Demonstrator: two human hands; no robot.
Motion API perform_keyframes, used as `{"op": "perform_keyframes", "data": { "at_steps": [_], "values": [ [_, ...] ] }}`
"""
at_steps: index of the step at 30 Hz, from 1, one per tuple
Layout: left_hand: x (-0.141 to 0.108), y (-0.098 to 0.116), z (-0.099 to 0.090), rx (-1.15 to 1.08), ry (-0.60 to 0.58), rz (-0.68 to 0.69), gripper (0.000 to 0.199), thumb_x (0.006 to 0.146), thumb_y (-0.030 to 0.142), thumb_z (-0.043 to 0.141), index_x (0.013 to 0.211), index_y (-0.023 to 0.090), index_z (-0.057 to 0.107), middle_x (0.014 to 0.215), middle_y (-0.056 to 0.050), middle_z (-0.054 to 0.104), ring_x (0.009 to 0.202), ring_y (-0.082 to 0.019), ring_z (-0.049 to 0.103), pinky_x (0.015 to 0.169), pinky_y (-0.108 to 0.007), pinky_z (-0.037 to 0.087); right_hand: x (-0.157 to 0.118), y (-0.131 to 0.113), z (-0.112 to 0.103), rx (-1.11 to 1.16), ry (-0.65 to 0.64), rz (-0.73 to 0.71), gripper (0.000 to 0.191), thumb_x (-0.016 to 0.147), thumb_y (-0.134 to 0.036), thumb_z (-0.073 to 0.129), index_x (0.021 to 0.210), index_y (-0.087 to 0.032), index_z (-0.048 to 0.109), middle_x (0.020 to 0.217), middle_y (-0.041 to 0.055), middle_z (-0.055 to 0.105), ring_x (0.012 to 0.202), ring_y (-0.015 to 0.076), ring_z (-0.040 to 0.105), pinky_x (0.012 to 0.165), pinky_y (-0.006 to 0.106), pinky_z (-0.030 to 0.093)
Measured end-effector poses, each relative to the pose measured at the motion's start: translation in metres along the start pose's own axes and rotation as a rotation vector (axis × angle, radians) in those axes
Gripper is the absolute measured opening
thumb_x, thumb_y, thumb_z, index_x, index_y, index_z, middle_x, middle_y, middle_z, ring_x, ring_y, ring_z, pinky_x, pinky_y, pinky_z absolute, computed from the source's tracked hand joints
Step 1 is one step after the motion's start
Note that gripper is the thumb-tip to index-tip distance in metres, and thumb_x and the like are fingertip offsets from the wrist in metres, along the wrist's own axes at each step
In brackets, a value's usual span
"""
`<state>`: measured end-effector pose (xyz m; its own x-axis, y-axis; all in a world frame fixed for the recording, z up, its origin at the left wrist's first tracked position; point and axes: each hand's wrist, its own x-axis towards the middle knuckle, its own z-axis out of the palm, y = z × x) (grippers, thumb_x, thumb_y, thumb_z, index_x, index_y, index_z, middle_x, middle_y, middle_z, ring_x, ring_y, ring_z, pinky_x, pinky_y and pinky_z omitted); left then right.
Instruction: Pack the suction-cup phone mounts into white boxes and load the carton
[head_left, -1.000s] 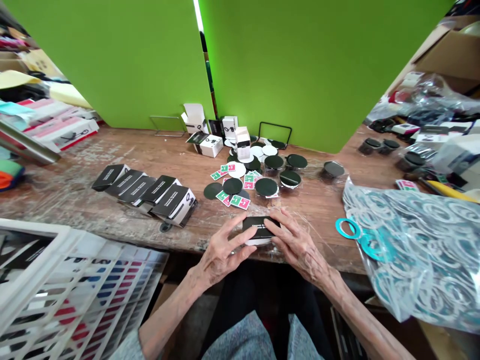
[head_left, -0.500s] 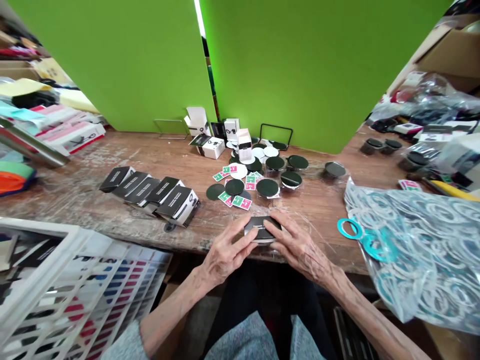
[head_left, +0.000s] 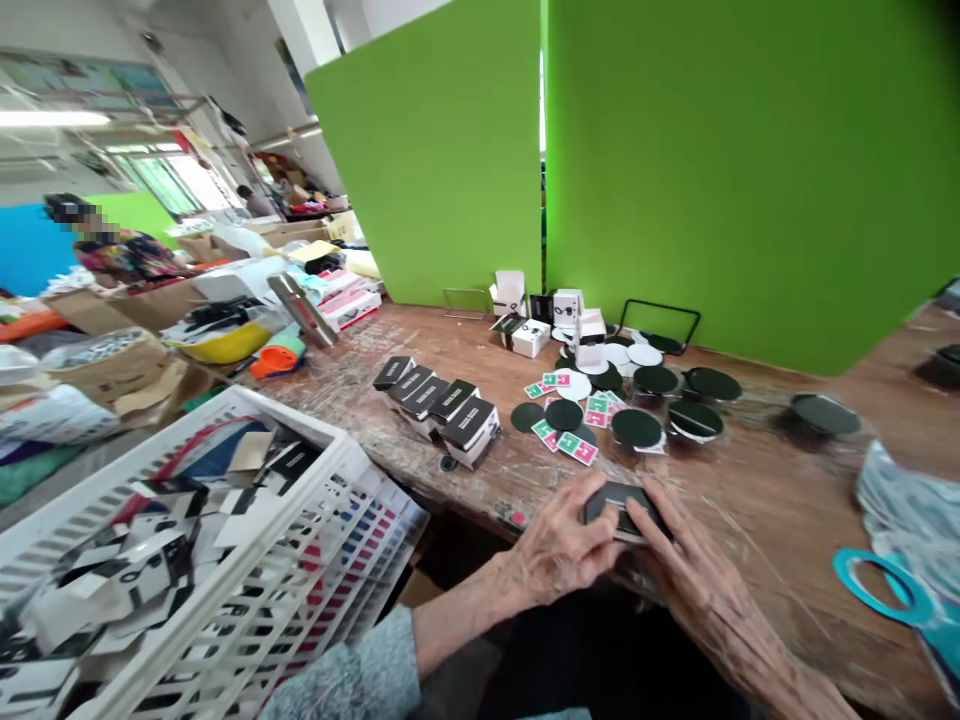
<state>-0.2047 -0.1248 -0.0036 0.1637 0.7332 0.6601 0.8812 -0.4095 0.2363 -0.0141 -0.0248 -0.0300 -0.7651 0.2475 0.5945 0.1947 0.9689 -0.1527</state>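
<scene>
Between my two hands, close to the table's front edge, is a small black-and-white cardboard box [head_left: 627, 500]. My left hand [head_left: 566, 540] grips its left side, and my right hand [head_left: 686, 545] holds the right side with fingers over the black top. Farther left on the table stands a cluster of similar closed boxes [head_left: 427, 395]. Beyond my hands lie black round discs [head_left: 564, 414], white discs [head_left: 574, 386] and small green-and-pink cards [head_left: 577, 447]. Several black-topped round pieces [head_left: 637, 430] in clear wrapping sit beside them.
A white plastic crate [head_left: 300, 425] full of unfolded boxes stands at my left. Green panels [head_left: 712, 180] rise behind the wooden table [head_left: 757, 500]. At right lies a clear bag of rings [head_left: 900, 500] with a teal ring [head_left: 874, 578]. Another person [head_left: 127, 250] is at far left.
The view has swung left, bringing the crate's contents and a person into sight. Both hands still hold the box near the table's front edge.
</scene>
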Motion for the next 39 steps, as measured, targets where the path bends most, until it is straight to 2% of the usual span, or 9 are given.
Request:
{"op": "perform_keyframes", "data": {
  "at_steps": [3, 7, 10, 14, 18, 23, 30, 36, 39],
  "values": [
    [-0.001, -0.001, 0.003, -0.035, 0.002, -0.029, 0.032, 0.087, 0.022, 0.061, 0.116, 0.014, 0.053, 0.133, -0.018, 0.048, 0.124, -0.026, 0.050, 0.098, -0.039, 0.052, 0.003, -0.008, -0.002, 0.104, 0.000, 0.072, 0.067, 0.093, -0.006, 0.045, 0.151, -0.030, 0.022, 0.156, 0.0137, 0.023, 0.142, 0.0338, 0.026, 0.103, 0.055, 0.046],
    [0.003, -0.003, 0.007, -0.023, 0.013, -0.036, 0.029, 0.086, 0.018, 0.061, 0.114, 0.014, 0.055, 0.134, -0.019, 0.047, 0.127, -0.029, 0.047, 0.100, -0.044, 0.051, 0.007, -0.011, -0.005, 0.149, -0.024, 0.125, 0.064, 0.092, -0.001, 0.041, 0.148, -0.030, 0.028, 0.154, 0.0125, 0.029, 0.145, 0.0317, 0.016, 0.107, 0.056, 0.041],
    [0.007, -0.001, 0.006, -0.027, 0.017, -0.048, 0.027, 0.086, 0.015, 0.060, 0.112, 0.015, 0.055, 0.130, -0.017, 0.050, 0.121, -0.026, 0.052, 0.094, -0.040, 0.054, 0.009, -0.011, -0.015, 0.238, -0.035, 0.204, 0.056, 0.094, -0.008, 0.044, 0.145, -0.026, 0.032, 0.154, 0.0133, 0.028, 0.144, 0.0283, 0.024, 0.109, 0.051, 0.041],
    [0.009, 0.001, 0.008, -0.035, 0.068, -0.058, 0.030, 0.084, 0.022, 0.065, 0.111, 0.016, 0.053, 0.129, -0.017, 0.049, 0.117, -0.026, 0.054, 0.091, -0.041, 0.056, 0.009, -0.007, -0.026, 0.336, 0.060, 0.293, 0.040, 0.095, -0.016, 0.048, 0.134, -0.024, 0.045, 0.148, 0.0124, 0.037, 0.138, 0.0239, 0.037, 0.109, 0.045, 0.043],
    [0.010, -0.001, 0.013, -0.037, 0.085, -0.030, 0.028, 0.084, 0.019, 0.065, 0.109, 0.014, 0.053, 0.129, -0.019, 0.048, 0.125, -0.030, 0.048, 0.096, -0.046, 0.053, 0.010, 0.003, -0.028, 0.393, 0.033, 0.247, 0.030, 0.096, -0.018, 0.046, 0.124, -0.025, 0.055, 0.140, 0.0098, 0.048, 0.131, 0.0218, 0.046, 0.107, 0.043, 0.045],
    [0.013, -0.005, 0.013, -0.043, 0.094, 0.030, 0.022, 0.083, 0.012, 0.064, 0.103, 0.014, 0.054, 0.120, -0.017, 0.055, 0.124, -0.031, 0.048, 0.095, -0.046, 0.053, 0.009, 0.012, -0.023, 0.381, 0.065, 0.213, 0.031, 0.096, -0.016, 0.047, 0.123, -0.027, 0.055, 0.135, 0.0097, 0.053, 0.125, 0.0212, 0.053, 0.101, 0.041, 0.050],
    [0.011, -0.007, 0.016, -0.015, 0.075, 0.001, 0.031, 0.085, 0.020, 0.064, 0.112, 0.015, 0.051, 0.126, -0.018, 0.051, 0.119, -0.029, 0.053, 0.091, -0.045, 0.056, 0.014, 0.018, -0.027, 0.312, 0.032, 0.108, 0.028, 0.095, -0.016, 0.049, 0.120, -0.025, 0.056, 0.124, 0.0096, 0.061, 0.113, 0.0193, 0.061, 0.093, 0.038, 0.055],
    [0.006, -0.011, 0.016, -0.035, 0.042, 0.046, 0.025, 0.086, 0.014, 0.060, 0.109, 0.015, 0.053, 0.129, -0.018, 0.049, 0.128, -0.030, 0.046, 0.098, -0.046, 0.051, 0.008, 0.010, -0.027, 0.221, -0.013, 0.096, 0.037, 0.093, -0.007, 0.045, 0.125, -0.021, 0.054, 0.129, 0.0135, 0.058, 0.125, 0.0238, 0.053, 0.097, 0.043, 0.052],
    [0.006, -0.010, 0.015, -0.040, 0.045, 0.028, 0.024, 0.085, 0.015, 0.060, 0.109, 0.016, 0.053, 0.128, -0.017, 0.051, 0.126, -0.029, 0.048, 0.096, -0.044, 0.053, 0.010, 0.014, -0.030, 0.258, 0.010, 0.067, 0.035, 0.094, -0.010, 0.046, 0.125, -0.021, 0.055, 0.128, 0.0134, 0.059, 0.120, 0.0222, 0.057, 0.095, 0.039, 0.054]
  ]
}}
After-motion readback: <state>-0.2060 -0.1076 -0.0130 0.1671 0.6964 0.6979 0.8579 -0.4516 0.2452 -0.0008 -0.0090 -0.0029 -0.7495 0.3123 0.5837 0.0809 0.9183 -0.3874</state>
